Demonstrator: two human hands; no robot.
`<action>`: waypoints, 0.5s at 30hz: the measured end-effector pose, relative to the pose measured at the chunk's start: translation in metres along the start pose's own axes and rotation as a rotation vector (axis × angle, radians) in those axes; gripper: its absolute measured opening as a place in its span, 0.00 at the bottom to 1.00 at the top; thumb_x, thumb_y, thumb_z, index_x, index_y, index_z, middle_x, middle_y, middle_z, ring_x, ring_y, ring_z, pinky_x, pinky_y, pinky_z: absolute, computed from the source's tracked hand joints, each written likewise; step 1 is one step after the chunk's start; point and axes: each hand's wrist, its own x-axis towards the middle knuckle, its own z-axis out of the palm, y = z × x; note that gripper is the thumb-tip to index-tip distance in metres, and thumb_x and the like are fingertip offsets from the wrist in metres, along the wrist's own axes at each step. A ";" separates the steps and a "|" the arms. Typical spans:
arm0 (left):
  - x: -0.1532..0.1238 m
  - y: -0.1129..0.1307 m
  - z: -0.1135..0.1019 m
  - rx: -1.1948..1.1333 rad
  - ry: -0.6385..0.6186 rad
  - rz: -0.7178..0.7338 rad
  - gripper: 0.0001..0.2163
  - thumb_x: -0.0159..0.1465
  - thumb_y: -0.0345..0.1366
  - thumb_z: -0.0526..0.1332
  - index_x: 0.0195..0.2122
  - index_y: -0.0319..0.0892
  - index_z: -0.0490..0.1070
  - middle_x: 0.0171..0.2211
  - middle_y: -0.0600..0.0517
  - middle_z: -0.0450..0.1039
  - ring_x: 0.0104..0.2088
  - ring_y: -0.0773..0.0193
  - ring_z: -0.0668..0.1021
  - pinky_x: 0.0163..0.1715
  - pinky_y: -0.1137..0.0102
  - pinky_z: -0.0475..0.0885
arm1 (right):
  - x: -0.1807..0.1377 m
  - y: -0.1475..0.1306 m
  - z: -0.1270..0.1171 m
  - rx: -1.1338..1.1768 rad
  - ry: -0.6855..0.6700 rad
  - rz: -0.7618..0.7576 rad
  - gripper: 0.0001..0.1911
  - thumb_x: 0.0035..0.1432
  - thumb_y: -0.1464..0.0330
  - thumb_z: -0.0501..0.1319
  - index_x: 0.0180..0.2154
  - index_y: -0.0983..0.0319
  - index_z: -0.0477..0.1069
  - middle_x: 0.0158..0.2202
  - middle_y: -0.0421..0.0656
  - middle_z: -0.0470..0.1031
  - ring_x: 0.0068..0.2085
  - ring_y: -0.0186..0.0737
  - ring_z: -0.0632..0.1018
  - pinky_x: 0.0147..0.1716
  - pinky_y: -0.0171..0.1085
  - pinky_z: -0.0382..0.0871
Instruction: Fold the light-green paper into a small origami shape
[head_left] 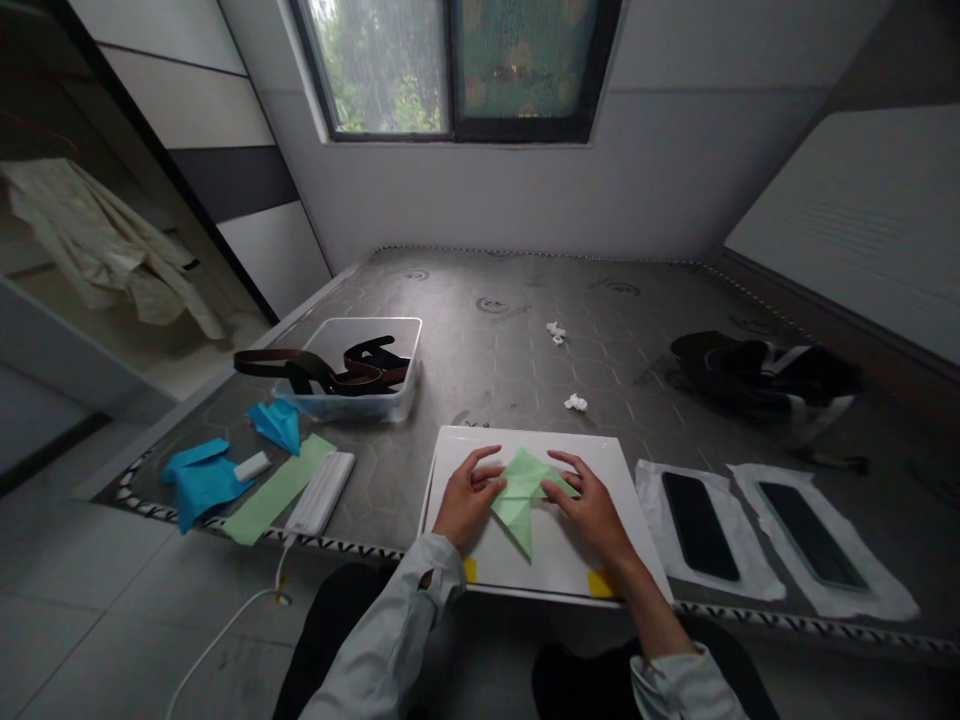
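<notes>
Dim room: white walls (pixel 525 200), a window (pixel 457 65), seemingly tiled floor (pixel 90 620).

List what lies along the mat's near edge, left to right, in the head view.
Blue paper, green strip, power strip, left hand, folded green paper, right hand, first phone, second phone.

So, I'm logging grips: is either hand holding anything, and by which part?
Both hold the green paper down on the white board: the left hand presses its left side, the right hand its right side. It isn't lifted.
</notes>
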 end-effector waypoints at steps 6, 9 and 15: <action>-0.006 0.002 0.002 0.100 -0.105 0.066 0.19 0.60 0.35 0.61 0.53 0.43 0.66 0.38 0.47 0.79 0.37 0.61 0.79 0.37 0.69 0.73 | -0.001 0.002 0.001 -0.128 -0.157 0.019 0.17 0.55 0.58 0.62 0.40 0.63 0.76 0.35 0.45 0.79 0.33 0.44 0.79 0.34 0.39 0.74; -0.007 0.006 0.002 0.195 -0.133 0.136 0.09 0.64 0.34 0.54 0.41 0.42 0.72 0.41 0.47 0.78 0.42 0.59 0.78 0.42 0.66 0.71 | 0.001 0.002 0.000 -0.102 -0.082 0.059 0.18 0.55 0.56 0.62 0.39 0.64 0.76 0.31 0.43 0.78 0.28 0.42 0.78 0.29 0.37 0.73; -0.008 0.011 0.002 0.318 -0.318 0.306 0.18 0.52 0.22 0.54 0.39 0.43 0.76 0.52 0.47 0.71 0.52 0.54 0.72 0.48 0.64 0.69 | 0.005 0.002 -0.008 0.018 -0.065 0.089 0.22 0.52 0.53 0.63 0.38 0.65 0.76 0.33 0.44 0.78 0.26 0.38 0.76 0.27 0.35 0.71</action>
